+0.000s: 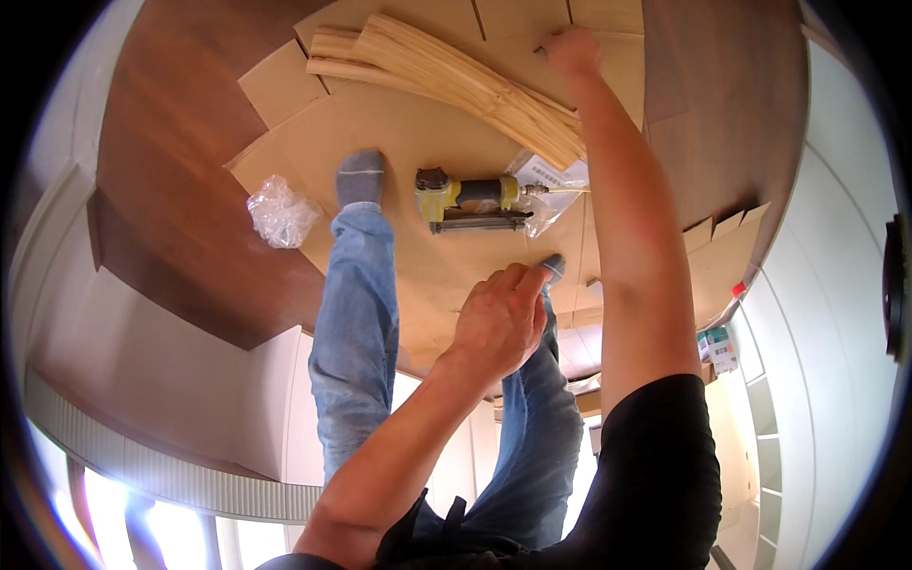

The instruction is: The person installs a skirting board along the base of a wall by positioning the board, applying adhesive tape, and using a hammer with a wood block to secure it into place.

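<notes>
My left hand (503,318) hangs in front of my right leg with its fingers curled closed. Whatever it holds, if anything, is hidden. Stretched far forward, my right hand (573,52) is closed low over the cardboard, beyond the wooden slats (456,81). A small dark tip shows at its fingers, too little to name. The light slats lie stacked at a slant on the flattened cardboard (418,275). Between my feet and the slats lies a yellow-green and black nail gun (470,198) on its side, with a fitting at its handle end.
A clear plastic bag with a printed sheet (551,180) lies beside the nail gun. Crumpled clear plastic (283,211) sits left of my left foot (360,177). Brown wooden floor (180,190) surrounds the cardboard. White cabinets (807,285) stand at the right, near a small box (718,350).
</notes>
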The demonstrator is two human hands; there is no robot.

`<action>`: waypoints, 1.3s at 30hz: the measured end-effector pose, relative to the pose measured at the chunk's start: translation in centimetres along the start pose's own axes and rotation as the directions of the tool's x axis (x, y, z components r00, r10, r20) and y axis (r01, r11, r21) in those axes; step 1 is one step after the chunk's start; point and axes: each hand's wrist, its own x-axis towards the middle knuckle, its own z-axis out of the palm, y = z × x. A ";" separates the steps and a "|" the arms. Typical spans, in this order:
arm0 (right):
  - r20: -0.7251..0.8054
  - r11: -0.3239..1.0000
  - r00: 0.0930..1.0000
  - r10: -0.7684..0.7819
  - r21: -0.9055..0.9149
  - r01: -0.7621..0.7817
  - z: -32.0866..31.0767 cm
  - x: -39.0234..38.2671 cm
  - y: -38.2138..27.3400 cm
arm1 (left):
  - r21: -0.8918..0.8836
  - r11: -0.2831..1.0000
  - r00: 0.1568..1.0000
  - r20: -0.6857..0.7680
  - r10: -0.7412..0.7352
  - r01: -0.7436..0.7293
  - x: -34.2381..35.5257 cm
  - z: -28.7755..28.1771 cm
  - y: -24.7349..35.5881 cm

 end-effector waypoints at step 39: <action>-0.154 0.998 0.988 -0.034 0.056 0.043 2.9 -2.7 -1.4 | -0.898 0.410 0.925 -0.012 -0.381 0.158 2.6 -5.4 -0.6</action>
